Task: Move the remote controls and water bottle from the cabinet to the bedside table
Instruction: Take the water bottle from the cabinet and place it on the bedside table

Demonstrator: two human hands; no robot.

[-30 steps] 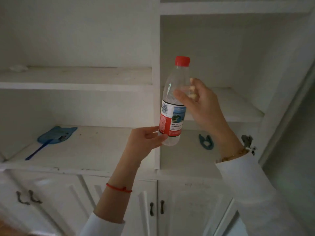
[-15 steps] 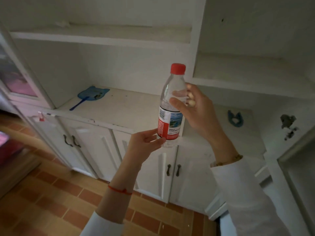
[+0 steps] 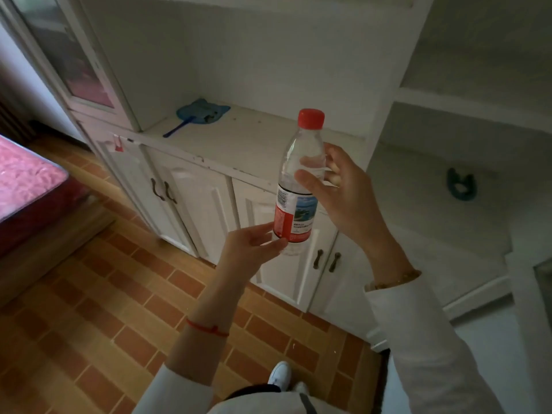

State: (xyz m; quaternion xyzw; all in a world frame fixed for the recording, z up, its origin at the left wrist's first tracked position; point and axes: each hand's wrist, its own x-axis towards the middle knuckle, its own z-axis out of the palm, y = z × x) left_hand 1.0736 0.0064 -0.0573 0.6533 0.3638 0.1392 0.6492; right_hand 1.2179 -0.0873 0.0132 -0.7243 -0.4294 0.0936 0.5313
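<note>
Water bottle [image 3: 300, 186] up in air, off cabinet [image 3: 227, 150] — right hand [image 3: 337, 189] curled round upper part, left hand [image 3: 254, 246] pinching bottom. No remote controls seen. Bedside table not in view — carrying left.

Clear glossy plastic water bottle [image 3: 301, 162] is showing a smooth red plastic cap and a glossy printed label. White painted wooden cabinet [image 3: 209, 150] is looking matt, its paint chipping and scuffing along the shelf edge; its dark door handles [image 3: 162, 189] are looking like metal. Blue plastic fly swatter [image 3: 200, 113] is looking matt. Reddish-brown brick-pattern tile floor [image 3: 89, 294] is giving a slight sheen.
</note>
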